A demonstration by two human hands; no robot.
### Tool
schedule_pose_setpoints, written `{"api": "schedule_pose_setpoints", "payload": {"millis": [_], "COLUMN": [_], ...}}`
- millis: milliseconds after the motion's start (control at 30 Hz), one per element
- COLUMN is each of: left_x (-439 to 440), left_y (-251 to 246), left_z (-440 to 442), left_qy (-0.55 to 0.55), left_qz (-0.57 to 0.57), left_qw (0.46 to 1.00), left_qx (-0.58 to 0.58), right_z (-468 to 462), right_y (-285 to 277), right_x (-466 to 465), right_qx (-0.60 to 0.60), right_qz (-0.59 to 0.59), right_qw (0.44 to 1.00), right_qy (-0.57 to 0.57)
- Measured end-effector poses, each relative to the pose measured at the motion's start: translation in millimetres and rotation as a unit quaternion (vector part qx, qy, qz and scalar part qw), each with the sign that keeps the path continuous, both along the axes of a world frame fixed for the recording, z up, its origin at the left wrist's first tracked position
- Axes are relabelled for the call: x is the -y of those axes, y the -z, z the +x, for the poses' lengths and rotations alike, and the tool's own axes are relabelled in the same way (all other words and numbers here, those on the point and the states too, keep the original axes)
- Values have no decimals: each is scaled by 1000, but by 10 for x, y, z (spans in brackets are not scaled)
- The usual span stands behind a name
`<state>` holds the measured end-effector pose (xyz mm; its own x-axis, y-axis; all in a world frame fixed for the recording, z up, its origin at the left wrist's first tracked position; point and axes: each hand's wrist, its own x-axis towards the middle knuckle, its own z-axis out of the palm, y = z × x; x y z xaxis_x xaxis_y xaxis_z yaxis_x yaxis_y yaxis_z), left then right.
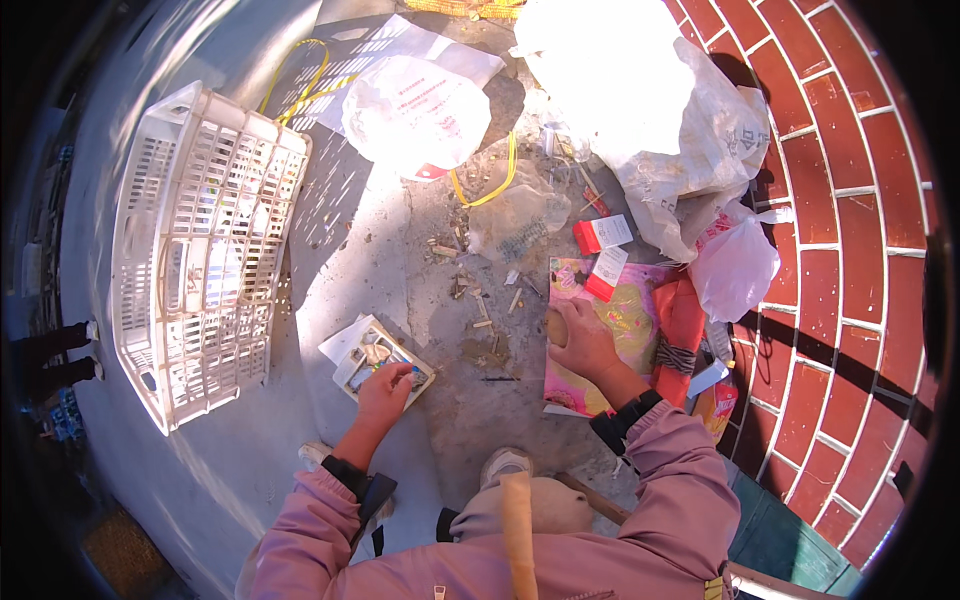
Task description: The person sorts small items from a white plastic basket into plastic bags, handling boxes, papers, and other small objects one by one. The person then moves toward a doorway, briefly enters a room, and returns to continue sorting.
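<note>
My left hand (385, 395) is over the near edge of a small pale tray (424, 381) on the concrete ground, fingers curled. Whether it grips anything is hidden. Inside the tray lie a tan piece (377, 352) and small coloured items. A white sheet or card (335, 351) sticks out beside the tray. My right hand (583, 336) is closed around a rounded brown object (556, 328), too covered to identify. Below that hand lies a pink-and-yellow patterned sheet or flat packet (626, 319). Two red-and-white small boxes (604, 234) (607, 274) are just beyond the right hand.
A white plastic crate (217, 247) stands at left. White plastic bags (420, 112), a large woven sack (697, 157) and a pinkish bag (735, 266) lie farther off. Scraps (480, 300) litter the middle ground. A red brick wall (821, 262) bounds the right.
</note>
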<state>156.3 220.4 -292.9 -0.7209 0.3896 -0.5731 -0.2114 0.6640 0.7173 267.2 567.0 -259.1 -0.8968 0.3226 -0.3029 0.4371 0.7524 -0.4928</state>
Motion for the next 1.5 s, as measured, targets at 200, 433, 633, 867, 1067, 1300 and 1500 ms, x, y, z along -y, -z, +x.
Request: {"api": "schedule_pose_setpoints", "payload": {"millis": [200, 433, 633, 867, 1067, 1300, 1500], "left_x": [-217, -292, -206, -60, -182, -329, -274], "left_y": [-74, -161, -162, -8, -18, -172, -207], "left_z": [-5, -16, -51, 61, 63, 9, 47], "left_qy": [98, 122, 75, 63, 67, 102, 97], "left_qz": [4, -18, 38, 33, 52, 48, 61], "left_qw": [993, 992, 996, 997, 996, 994, 993], "left_qx": [-57, -24, -20, -1, 16, -9, -5], "right_z": [354, -1470, -1433, -516, -666, -722, -726], "right_y": [130, 477, 361, 404, 589, 555, 715], "right_x": [-594, -164, 49, -1280, -1211, -1154, -836], "right_qx": [130, -191, -173, 50, 67, 52, -99], "right_qz": [67, -271, -58, 200, 236, 275, 142], "right_qw": [988, 863, 982, 978, 966, 960, 975], "right_qy": [43, 382, 45, 23, 84, 33, 142]}}
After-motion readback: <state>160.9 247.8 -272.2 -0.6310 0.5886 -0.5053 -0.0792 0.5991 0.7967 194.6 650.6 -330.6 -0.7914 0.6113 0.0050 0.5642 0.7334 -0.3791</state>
